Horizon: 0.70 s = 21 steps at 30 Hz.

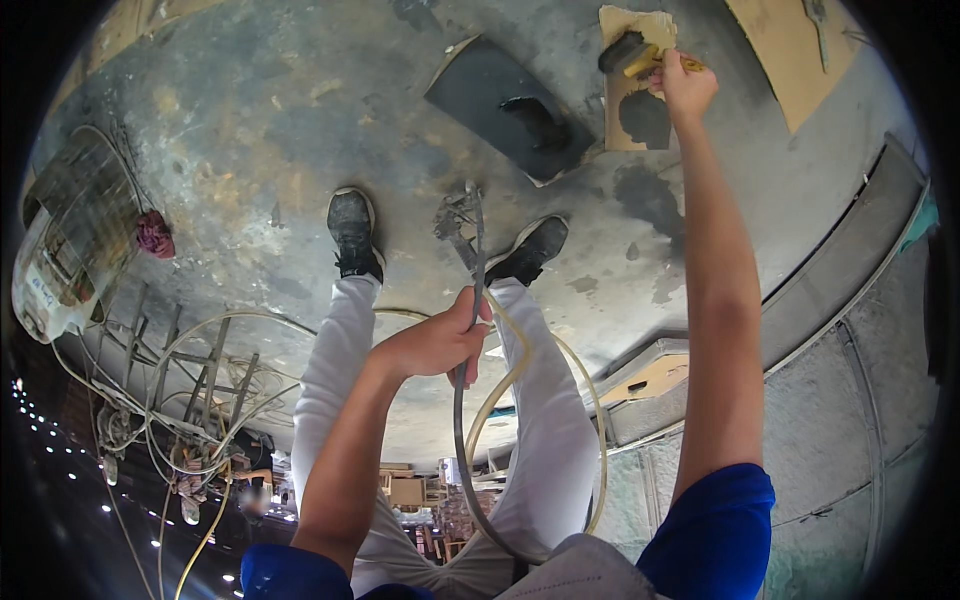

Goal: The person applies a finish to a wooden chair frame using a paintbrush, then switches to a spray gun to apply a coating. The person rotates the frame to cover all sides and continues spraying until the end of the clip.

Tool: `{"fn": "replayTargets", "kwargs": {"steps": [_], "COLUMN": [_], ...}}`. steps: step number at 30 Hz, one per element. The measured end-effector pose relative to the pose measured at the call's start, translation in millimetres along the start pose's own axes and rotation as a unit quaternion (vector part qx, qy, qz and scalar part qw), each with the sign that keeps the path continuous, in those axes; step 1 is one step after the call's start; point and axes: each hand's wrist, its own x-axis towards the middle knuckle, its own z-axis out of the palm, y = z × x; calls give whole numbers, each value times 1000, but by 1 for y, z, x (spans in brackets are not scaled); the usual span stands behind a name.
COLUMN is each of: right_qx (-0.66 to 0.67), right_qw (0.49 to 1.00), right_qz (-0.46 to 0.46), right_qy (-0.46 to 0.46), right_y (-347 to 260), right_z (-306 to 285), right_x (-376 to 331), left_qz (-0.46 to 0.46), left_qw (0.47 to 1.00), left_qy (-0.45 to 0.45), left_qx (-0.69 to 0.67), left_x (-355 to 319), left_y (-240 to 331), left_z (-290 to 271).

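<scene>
My right hand (687, 92) reaches out at the upper right, its fingers closed round the yellow handle of a brush (640, 66). The brush's dark bristles lie over a strip of cardboard (620, 105), which bears a dark patch of paint. Left of the cardboard, a black rectangular panel or shallow tray (480, 90) has a glossy wet patch on it. My left hand (432, 342) grips a dark hose (460, 420) in front of my legs. Beyond that hand, near my right shoe, is a grey, crusted metal tool (458, 222); whether it joins the hose I cannot tell.
A pale yellowish hose (600, 440) loops about my right leg. Two dark shoes (352, 225) stand on the stained concrete floor (240, 200). At left are a grimy container (75, 230), a dark red rag (155, 234) and tangled hoses over a metal frame (205, 370). A brown board (790, 55) lies upper right.
</scene>
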Motion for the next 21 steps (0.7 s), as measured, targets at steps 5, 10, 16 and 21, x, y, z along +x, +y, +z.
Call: {"fn": "replayTargets", "kwargs": {"steps": [5,10,16,21], "right_qx": [183,57,16,-150], "right_qw": [983,995,995,981], "right_qz": [-15,-40,-23,-59], "right_qy": [-11,72,96,108], "right_y": [0,-5,-4,-2], "right_z": [-17,-7,-18,-26], "right_x": [21,27,40,37], "left_qz": [-8,2,-13,-9], "left_qw": [1000,1000,1000,1000], "left_qy": [3,0,6,11], "left_qx": [-7,0,12,6], "left_x": [-1,-1,-2,-4], "left_y": [0,2,5,2], "left_z": [-2,-1,-2,-3]}}
